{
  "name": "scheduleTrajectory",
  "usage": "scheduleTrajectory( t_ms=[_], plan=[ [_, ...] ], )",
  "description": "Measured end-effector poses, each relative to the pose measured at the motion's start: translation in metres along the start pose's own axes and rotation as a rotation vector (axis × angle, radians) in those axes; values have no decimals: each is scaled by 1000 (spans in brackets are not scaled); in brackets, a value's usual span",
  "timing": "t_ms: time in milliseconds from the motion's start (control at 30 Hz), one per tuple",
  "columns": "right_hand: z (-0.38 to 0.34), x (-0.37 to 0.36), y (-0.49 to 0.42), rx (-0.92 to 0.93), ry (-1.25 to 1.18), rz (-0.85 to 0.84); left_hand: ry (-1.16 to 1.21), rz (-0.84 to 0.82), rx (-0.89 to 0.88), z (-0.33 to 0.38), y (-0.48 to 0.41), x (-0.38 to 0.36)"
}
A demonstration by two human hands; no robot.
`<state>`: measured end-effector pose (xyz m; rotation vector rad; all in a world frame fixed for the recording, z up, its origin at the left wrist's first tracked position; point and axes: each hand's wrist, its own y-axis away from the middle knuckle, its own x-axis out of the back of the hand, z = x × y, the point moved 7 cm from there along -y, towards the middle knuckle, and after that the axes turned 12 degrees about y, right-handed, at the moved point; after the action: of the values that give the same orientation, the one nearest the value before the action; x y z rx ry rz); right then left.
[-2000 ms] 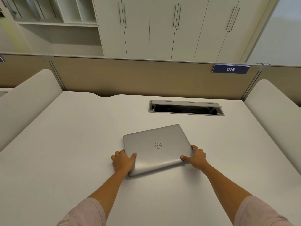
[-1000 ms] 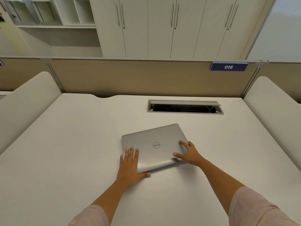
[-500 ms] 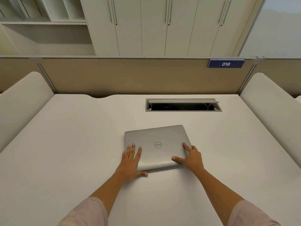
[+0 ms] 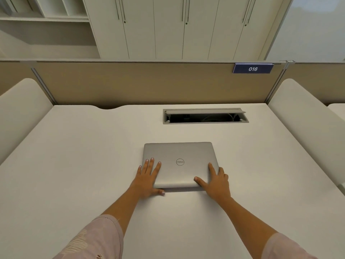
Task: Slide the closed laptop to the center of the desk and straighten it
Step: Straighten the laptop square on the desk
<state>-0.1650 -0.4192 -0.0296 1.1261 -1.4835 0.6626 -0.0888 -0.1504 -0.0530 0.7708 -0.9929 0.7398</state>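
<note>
A closed silver laptop (image 4: pixel 180 157) with a round logo lies flat on the white desk (image 4: pixel 74 165), near the desk's middle, its edges nearly parallel to the front edge. My left hand (image 4: pixel 148 179) rests flat on the lid's near left corner, fingers spread, thumb on the desk below the front edge. My right hand (image 4: pixel 214 181) presses on the near right corner, thumb and forefinger on the lid, the other fingers around the right side edge.
An open cable hatch (image 4: pixel 205 116) sits in the desk behind the laptop. A tan partition (image 4: pixel 130 83) with a blue "016" sign (image 4: pixel 253 68) closes the back. White padded dividers flank the desk left (image 4: pixel 20 109) and right (image 4: pixel 302 118).
The laptop has turned clockwise from a tilted pose to nearly square with the desk. Both hands shifted from gripping the corners to lying flat on the lid.
</note>
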Motion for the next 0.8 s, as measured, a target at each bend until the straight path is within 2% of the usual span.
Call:
scheduleTrajectory(
  t_ms=[67,133,267,433,800],
  plan=[
    [-5,1,2,72,111,42,-16,25,8,1,2,0],
    [-15,-1,6,221,179,55,-1,49,6,2,3,-2],
    [-28,-17,15,486,171,-64,25,66,4,6,13,-8],
    [-25,-24,12,515,201,-43,103,116,-4,17,22,-17],
    [-27,-28,10,509,218,9,65,186,-43,19,17,-16]
  ],
)
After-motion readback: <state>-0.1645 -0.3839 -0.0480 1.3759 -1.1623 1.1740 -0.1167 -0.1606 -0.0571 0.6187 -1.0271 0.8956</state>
